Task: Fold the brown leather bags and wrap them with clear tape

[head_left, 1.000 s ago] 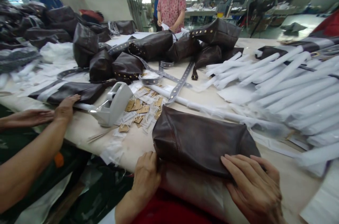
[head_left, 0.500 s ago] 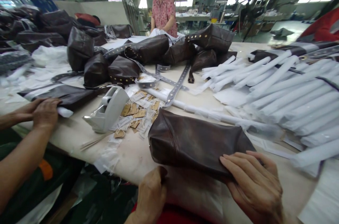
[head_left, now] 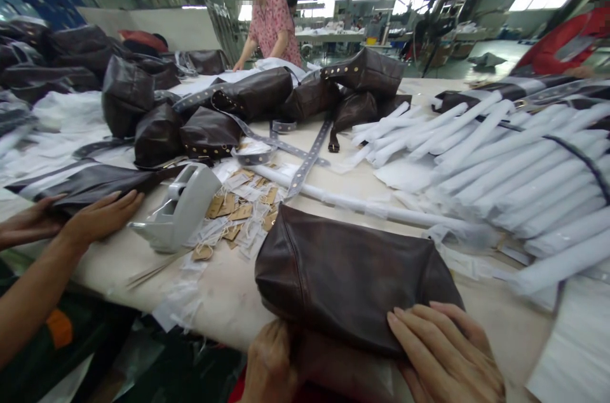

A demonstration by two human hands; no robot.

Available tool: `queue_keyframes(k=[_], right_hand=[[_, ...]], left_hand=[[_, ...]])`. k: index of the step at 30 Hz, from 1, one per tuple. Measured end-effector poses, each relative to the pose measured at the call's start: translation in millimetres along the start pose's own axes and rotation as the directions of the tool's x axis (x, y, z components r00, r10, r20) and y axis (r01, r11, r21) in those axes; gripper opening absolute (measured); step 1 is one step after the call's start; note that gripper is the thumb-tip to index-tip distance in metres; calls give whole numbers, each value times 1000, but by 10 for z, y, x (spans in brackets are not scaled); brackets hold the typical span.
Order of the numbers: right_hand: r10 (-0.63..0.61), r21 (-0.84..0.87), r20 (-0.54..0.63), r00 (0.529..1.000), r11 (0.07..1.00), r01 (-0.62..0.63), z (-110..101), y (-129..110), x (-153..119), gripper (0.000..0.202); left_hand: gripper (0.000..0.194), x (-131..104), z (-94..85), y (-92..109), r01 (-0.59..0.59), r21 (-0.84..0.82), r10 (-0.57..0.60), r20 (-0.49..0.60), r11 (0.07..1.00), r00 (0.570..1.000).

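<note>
At far left, another person's hands (head_left: 102, 218) rest on a flat dark bag (head_left: 90, 184) bearing a pale strip. Next comes a gray tape dispenser (head_left: 183, 209) standing on a long, cream-topped table (head_left: 223, 292), with a scatter of brown and white tags (head_left: 238, 212) just beside it. Farther back, a person in a pink patterned shirt (head_left: 274, 25) leans over the table behind piled, studded bags (head_left: 257, 91). In front, the wearer's left hand (head_left: 271, 365) is curled at the near left corner of a dark brown bag (head_left: 352, 276) lying at the table's near edge; what its fingers hold is hidden. The right hand (head_left: 443, 346) lies over the bag's near right corner, fingers outstretched; whether it grips cannot be told. Farther right, white wrapped rolls (head_left: 509, 180) lie in rows.
</note>
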State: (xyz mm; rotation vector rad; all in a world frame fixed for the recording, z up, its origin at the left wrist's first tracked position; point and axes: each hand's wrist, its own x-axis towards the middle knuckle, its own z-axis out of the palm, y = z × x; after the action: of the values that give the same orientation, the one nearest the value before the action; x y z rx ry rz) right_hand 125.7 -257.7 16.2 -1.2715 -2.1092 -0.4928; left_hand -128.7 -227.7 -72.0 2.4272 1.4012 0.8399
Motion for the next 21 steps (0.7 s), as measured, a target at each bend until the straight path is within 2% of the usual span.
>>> queue_keyframes(k=[2, 4, 7, 9, 10, 12, 14, 16, 19, 21], right_hand=[[-2, -4, -10, 1000, 1000, 2, -7, 0, 35, 28], [19, 3, 6, 1000, 1000, -19, -20, -2, 52, 28], [43, 16, 91, 995, 999, -44, -76, -17, 56, 26], [78, 1, 144, 986, 997, -79, -130, -33, 67, 25], [97, -19, 162, 982, 995, -95, -153, -40, 76, 26], [127, -71, 182, 975, 991, -115, -173, -46, 98, 34], [156, -117, 189, 969, 984, -136, -147, -38, 116, 39], [208, -147, 189, 960, 972, -182, -79, -14, 130, 39], [290, -169, 214, 933, 952, -257, 45, 41, 158, 28], [288, -175, 262, 921, 953, -248, 98, 76, 191, 24]], left_hand=[[21, 29, -43, 29, -13, -7, 13, -2, 1000, 1000], [16, 71, -170, 69, -78, -5, 78, -14, 997, 997], [13, 236, -507, 159, -251, 48, 254, -104, 967, 961], [26, 457, -745, 230, -338, 141, 358, -150, 930, 922], [34, 595, -839, 261, -372, 182, 393, -99, 910, 914], [49, 887, -946, 295, -479, 200, 464, 119, 854, 878], [58, 1128, -933, 284, -529, 194, 452, 334, 826, 827], [53, 1263, -834, 236, -510, 197, 398, 421, 837, 815], [38, 1277, -650, 153, -476, 242, 379, 356, 846, 854], [33, 1236, -584, 125, -505, 286, 427, 293, 815, 855]])
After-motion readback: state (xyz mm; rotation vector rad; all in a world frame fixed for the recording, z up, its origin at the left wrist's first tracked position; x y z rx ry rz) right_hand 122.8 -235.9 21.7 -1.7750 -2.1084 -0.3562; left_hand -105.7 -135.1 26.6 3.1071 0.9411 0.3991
